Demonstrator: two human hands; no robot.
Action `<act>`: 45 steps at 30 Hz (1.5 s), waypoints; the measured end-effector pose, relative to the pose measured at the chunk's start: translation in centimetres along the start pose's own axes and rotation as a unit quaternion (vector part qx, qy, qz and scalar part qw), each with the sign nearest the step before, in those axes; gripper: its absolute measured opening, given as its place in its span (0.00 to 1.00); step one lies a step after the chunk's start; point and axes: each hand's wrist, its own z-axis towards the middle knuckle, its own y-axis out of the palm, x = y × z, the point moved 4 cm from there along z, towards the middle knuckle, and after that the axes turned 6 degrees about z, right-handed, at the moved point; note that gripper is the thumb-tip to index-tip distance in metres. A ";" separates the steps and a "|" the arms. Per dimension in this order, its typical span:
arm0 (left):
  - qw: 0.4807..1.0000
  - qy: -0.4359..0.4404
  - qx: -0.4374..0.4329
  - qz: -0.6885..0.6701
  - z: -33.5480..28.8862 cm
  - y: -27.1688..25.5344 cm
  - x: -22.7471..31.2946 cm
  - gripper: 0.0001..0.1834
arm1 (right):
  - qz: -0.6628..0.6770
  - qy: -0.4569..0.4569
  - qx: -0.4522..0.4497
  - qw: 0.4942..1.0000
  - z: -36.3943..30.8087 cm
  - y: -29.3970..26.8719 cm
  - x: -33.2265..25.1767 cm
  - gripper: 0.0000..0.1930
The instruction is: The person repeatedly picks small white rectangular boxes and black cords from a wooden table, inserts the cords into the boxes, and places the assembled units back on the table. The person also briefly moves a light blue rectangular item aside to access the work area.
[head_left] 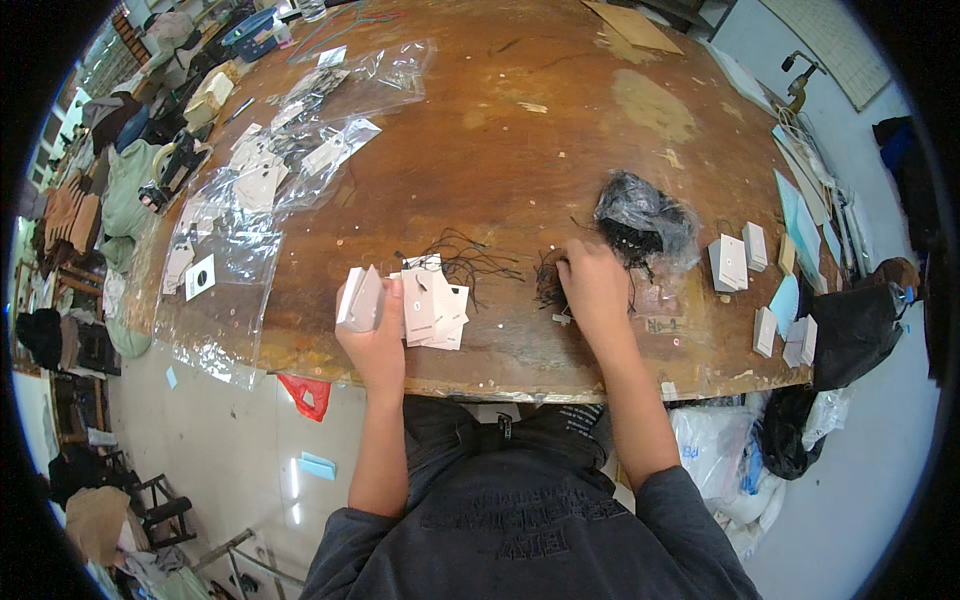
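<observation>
My left hand (372,345) is closed around a stack of white card tags (360,298), held upright just over the table's near edge. Beside it, white hang tags (432,308) lie overlapped on the wood, with black strings (462,262) trailing from their top. To the right, my right hand (597,290) reaches down with bent fingers onto a small heap of black tag strings (548,282); its fingertips seem to pinch some of them. Just past that hand lies a clear plastic bag (645,215) bunched around more black strings.
At the right edge stand several stacks of white tags (728,263). On the left are clear plastic bags (225,300) with loose tags on them. A black tape dispenser (182,165) and a blue basket (250,35) sit farther back along the table (500,130).
</observation>
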 end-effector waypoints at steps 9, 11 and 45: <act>0.998 0.001 -0.043 -0.044 -1.5 -0.5 0.9 0.12 | 0.516 0.094 0.146 0.839 2.5 -7.9 0.5 0.07; 0.995 -0.003 -0.064 -0.070 -1.6 0.0 1.3 0.12 | 0.589 0.096 0.137 0.791 3.5 -8.8 -0.6 0.09; 0.961 -0.140 -0.163 -0.176 -4.2 3.7 -0.1 0.21 | 0.821 0.159 -0.069 0.544 -3.2 -3.3 -8.7 0.10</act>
